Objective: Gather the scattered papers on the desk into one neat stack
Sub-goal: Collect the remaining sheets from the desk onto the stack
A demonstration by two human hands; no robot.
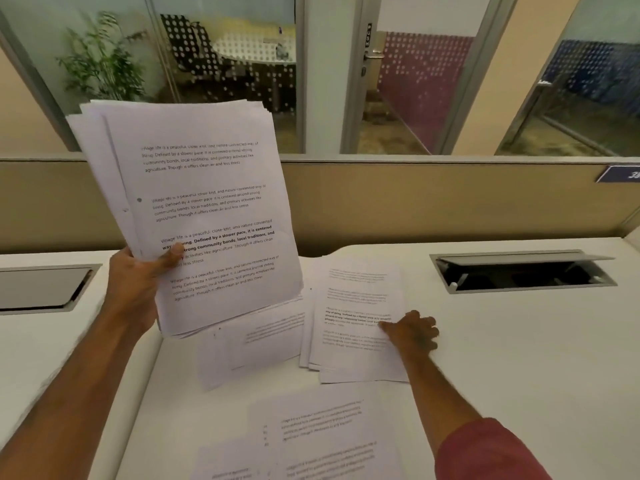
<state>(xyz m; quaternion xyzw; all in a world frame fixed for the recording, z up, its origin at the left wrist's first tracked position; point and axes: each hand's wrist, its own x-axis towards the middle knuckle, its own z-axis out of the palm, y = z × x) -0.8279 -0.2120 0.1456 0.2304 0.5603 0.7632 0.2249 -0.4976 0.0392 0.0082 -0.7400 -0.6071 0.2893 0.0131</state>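
Note:
My left hand (145, 278) grips a thick bundle of printed white papers (207, 188), held upright above the white desk (519, 358), thumb on the front sheet. My right hand (414, 332) rests flat on the right edge of a small pile of printed sheets (353, 306) lying on the desk, fingers spread over the top page. Another sheet (249, 344) lies partly under the raised bundle. More loose pages (311, 438) lie near the desk's front edge, overlapping one another.
A cable hatch (523, 271) stands open in the desk at the right; a shut one (41, 289) sits at the left. A beige partition (415, 202) runs behind the desk, with glass walls and a door beyond it.

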